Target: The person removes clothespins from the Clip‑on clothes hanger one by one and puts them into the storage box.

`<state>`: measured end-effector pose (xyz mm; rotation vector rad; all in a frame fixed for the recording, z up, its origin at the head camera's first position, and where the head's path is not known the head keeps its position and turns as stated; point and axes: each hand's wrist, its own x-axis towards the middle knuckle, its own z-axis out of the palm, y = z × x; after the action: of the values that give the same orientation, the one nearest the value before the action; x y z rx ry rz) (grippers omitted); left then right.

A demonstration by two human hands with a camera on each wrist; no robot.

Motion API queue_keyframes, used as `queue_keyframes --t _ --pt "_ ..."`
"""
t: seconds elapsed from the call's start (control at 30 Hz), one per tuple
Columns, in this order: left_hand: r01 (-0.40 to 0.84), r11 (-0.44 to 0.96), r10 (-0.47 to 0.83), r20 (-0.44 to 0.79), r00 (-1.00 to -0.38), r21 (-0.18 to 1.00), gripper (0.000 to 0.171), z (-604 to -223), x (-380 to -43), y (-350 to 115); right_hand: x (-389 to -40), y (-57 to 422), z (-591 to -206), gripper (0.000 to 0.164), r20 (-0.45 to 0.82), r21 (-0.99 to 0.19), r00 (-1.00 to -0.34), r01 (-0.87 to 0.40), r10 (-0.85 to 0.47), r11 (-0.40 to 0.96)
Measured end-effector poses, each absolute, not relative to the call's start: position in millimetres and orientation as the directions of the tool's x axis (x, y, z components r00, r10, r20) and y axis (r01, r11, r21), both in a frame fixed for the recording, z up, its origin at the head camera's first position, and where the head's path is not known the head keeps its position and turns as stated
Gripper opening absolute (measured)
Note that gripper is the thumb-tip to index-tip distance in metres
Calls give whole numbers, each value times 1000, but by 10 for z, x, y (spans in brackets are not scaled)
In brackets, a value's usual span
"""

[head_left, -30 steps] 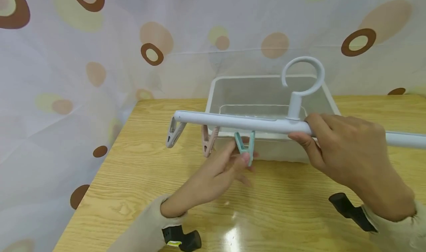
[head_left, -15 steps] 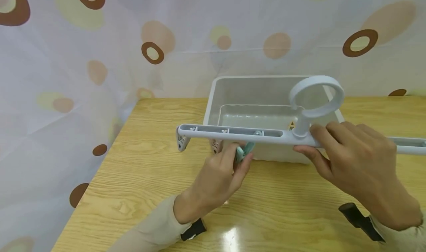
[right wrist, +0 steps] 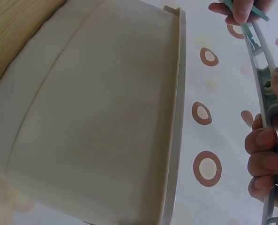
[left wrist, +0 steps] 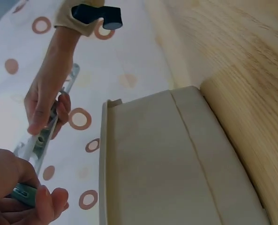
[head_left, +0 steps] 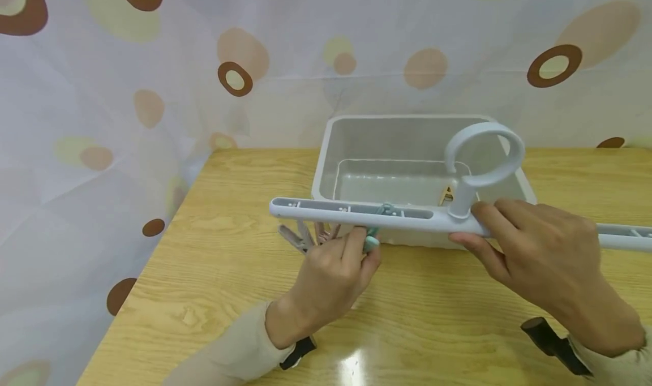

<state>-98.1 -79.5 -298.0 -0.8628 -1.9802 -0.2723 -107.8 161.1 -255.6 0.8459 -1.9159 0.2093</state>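
Observation:
A pale blue-white plastic hanger [head_left: 356, 212] with a round hook [head_left: 484, 130] is held level above the table. My right hand [head_left: 540, 261] grips its bar just right of the hook, fingers curled round it in the right wrist view. Under the bar's left half, my left hand [head_left: 331, 278] pinches a teal clothespin [head_left: 373, 240], whose upper end shows in the bar's slot. Left of it hang a pinkish clothespin [head_left: 326, 232] and a grey clothespin [head_left: 297, 236], both partly below the bar.
Behind the hanger, a white plastic bin [head_left: 326, 148] stands on the wooden table [head_left: 204, 295], against a patterned curtain [head_left: 285, 29]. One tan clothespin [head_left: 447, 194] lies inside the bin.
The bar has lowered slightly and turned so its slotted top shows. My left hand has closed on the teal clothespin and tilted it up into the slot. The grey clothespin has swung.

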Motion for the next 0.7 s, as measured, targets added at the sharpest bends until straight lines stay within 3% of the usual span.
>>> queue_keyframes --t 0.13,0.3,0.7 --pt "700 711 467 793 -391 -74 9 -2942 -932 -795 -1096 1630 -2549 60 849 207 -260 -637 -461 742" --pt "736 676 474 752 -459 23 17 -2904 -877 -798 -1113 1677 -2540 60 842 206 -273 -634 -465 746" --pt "746 653 501 664 -556 132 13 -2869 -772 -791 -1136 1739 -2525 61 841 223 -263 -628 -473 745"
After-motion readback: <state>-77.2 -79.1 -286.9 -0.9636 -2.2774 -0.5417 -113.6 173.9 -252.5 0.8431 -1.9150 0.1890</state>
